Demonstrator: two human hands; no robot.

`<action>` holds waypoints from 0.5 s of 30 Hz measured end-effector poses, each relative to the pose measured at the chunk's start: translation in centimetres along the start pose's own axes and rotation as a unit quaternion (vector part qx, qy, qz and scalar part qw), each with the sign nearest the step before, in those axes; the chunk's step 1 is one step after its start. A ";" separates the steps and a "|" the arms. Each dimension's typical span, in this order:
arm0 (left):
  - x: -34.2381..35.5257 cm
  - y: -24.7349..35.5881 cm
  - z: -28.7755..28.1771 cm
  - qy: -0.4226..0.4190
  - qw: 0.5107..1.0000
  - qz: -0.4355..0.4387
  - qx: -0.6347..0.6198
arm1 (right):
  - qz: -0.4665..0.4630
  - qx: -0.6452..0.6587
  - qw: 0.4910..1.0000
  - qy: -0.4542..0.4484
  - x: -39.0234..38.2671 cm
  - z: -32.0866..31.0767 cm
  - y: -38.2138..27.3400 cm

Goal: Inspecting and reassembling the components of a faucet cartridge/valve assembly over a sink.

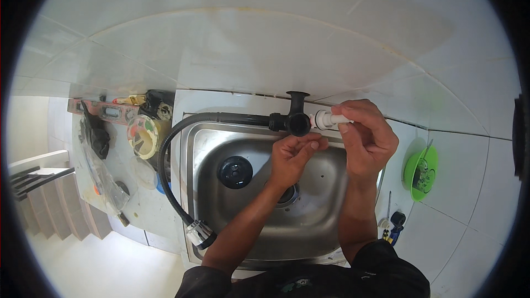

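Observation:
A black faucet (298, 123) is fixed at the wall above the far side of the sink, with a black flexible hose spout (190, 118) curving left and down to a chrome and black spray head (200, 234). My right hand (369, 138) pinches a white plastic faucet valve cartridge (327, 120) with thumb and fingertips. The cartridge's left end meets the faucet's right side; whether it sits inside cannot be told. Just below the faucet, my left hand (295, 154) has its fingers closed together, thumb against fingertips; anything between them is too small or hidden to name.
The steel sink (259, 243) holds a round dark lid-like piece (235, 172). At right stand a green bowl (414, 174) with a scrubber and a screwdriver (388, 204) near pliers (395, 234). Left are a red spirit level (113, 111), a stained tub (144, 138) and plastic bags (96, 135).

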State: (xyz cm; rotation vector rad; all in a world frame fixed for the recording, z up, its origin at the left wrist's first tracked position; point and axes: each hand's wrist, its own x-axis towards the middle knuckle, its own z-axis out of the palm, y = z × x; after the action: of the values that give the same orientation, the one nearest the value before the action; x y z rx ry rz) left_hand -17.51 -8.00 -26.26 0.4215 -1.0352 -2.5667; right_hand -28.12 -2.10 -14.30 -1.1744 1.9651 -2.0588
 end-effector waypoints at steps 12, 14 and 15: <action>0.0 0.3 0.5 0.011 1.000 -0.004 0.009 | 0.018 0.002 0.999 -0.041 0.2 0.7 0.2; 0.0 0.3 0.5 0.013 1.000 -0.002 0.012 | 0.023 0.001 0.999 -0.033 0.2 0.6 0.2; 0.0 0.3 0.5 0.012 1.000 -0.004 0.008 | 0.023 0.000 0.999 -0.033 0.2 0.6 0.1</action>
State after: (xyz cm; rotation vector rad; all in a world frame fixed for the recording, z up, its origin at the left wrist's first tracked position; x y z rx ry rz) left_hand -17.69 -7.92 -25.65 0.4607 -1.0493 -2.5551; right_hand -27.99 -2.74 -14.39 -1.1711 1.9443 -1.9721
